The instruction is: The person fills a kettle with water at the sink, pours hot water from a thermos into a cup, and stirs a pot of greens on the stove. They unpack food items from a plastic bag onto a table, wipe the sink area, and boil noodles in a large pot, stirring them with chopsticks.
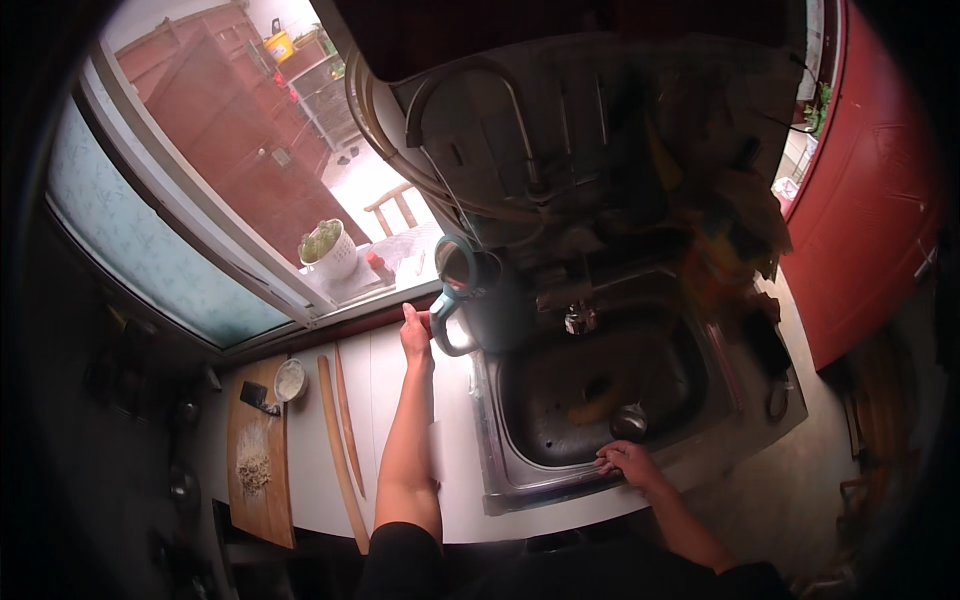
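My left hand [415, 337] is stretched out over the white counter beside an electric kettle [504, 315]. The kettle has a teal handle [442, 311], and its round lid [456, 262] stands raised. The thumb points up and the fingers reach the handle's outer side; whether they grip it is unclear. Over the front rim of a steel sink [517, 465], my right hand [628, 463] has loosely bent, parted fingers with nothing seen in them. Just beyond it, a small round metal vessel [628, 424] sits in the sink.
A wooden board [262, 442] at left bears floury dough bits [253, 474], a dark-bladed scraper [255, 393] and a bowl of flour [290, 380] at its edge. Two rolling pins [337, 442] lie alongside. A faucet [517, 105] arches behind the sink; a window [300, 315] adjoins the counter.
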The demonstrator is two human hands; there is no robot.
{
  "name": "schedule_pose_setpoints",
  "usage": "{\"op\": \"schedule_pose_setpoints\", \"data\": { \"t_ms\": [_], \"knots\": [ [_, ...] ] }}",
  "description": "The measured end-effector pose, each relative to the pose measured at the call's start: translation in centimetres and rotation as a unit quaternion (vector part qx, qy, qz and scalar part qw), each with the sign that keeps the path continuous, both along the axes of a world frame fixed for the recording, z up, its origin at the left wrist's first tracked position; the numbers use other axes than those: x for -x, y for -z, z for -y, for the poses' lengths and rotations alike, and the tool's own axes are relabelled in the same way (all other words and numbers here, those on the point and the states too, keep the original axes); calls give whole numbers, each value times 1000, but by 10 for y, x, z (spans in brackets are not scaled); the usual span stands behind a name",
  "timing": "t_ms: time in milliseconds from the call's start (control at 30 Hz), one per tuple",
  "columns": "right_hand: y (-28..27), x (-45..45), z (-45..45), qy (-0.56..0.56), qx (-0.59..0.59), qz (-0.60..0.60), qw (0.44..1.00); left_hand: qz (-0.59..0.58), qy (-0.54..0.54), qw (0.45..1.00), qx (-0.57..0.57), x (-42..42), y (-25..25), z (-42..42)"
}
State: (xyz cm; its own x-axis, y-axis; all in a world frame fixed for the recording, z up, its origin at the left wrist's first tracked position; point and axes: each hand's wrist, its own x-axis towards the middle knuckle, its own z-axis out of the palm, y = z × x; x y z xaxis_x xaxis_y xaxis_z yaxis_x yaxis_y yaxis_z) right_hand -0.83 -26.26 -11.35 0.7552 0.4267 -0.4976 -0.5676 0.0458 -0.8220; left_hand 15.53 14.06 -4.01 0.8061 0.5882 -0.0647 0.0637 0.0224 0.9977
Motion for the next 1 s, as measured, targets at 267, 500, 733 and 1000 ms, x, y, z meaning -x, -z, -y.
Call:
{"op": "schedule_pose_setpoints", "data": {
  "t_ms": [267,500,733,1000],
  "knots": [
    [8,-44,27,-9,-25,4,1000,41,-37,997,51,-19,11,23],
    [16,-59,23,-39,-21,-23,999,25,-88,993,78,-25,12,24],
    [26,-68,23,-49,-34,-29,998,21,-152,985,79,-21,9,44],
    [31,-72,20,-55,-26,-22,998,42,-163,984,62,-8,21,59]
  ]
}}
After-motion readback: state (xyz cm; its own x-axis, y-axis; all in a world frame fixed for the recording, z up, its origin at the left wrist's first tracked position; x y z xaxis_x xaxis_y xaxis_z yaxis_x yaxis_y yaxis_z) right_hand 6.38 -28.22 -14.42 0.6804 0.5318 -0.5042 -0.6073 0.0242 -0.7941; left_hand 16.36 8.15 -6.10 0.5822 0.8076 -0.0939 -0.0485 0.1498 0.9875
